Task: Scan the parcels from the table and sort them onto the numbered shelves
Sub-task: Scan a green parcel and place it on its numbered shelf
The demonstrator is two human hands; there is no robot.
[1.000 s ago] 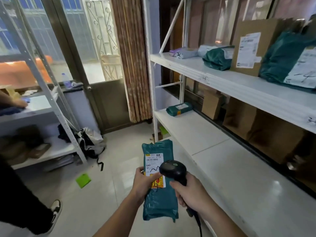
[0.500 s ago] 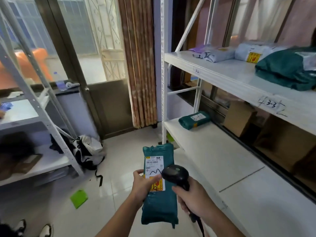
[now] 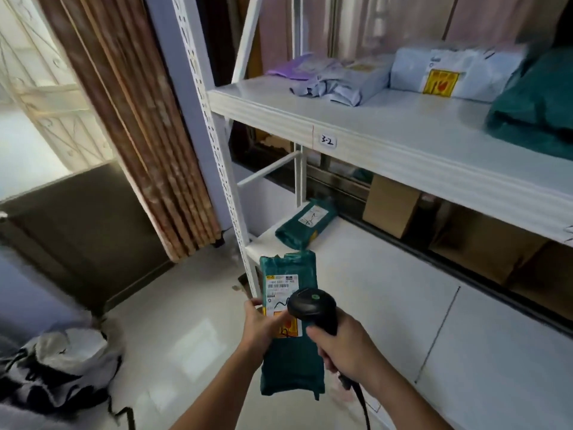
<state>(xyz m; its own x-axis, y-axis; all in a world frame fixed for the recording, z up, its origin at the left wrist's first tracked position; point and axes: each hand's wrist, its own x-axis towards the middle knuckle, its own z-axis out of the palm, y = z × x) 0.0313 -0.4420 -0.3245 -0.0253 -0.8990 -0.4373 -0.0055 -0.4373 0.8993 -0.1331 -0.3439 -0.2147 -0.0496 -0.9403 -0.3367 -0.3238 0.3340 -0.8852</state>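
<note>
head: white metal upright post (image 3: 217, 156) stands just beyond the held parcel | shelf tagged 3-2 (image 3: 387, 141) carries pale-blue and green mailers | lower shelf (image 3: 372, 274): small green mailer (image 3: 305, 221) | left grip (image 3: 263, 328) holds teal plastic labelled parcel (image 3: 290, 361) above the floor | right grip (image 3: 347, 346) holds black handheld scanner (image 3: 311, 307) over its label

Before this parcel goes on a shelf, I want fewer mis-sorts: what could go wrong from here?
The left hand grips the green parcel over its label, thumb across the yellow sticker, so a scan or a shelf number could be misread.

The right hand is taken up by the scanner, so the soft parcel would be placed one-handed and might sag or slip.

Only the tag 3-2 is readable; a similar green parcel on the lower shelf could invite a wrong slot.
</note>
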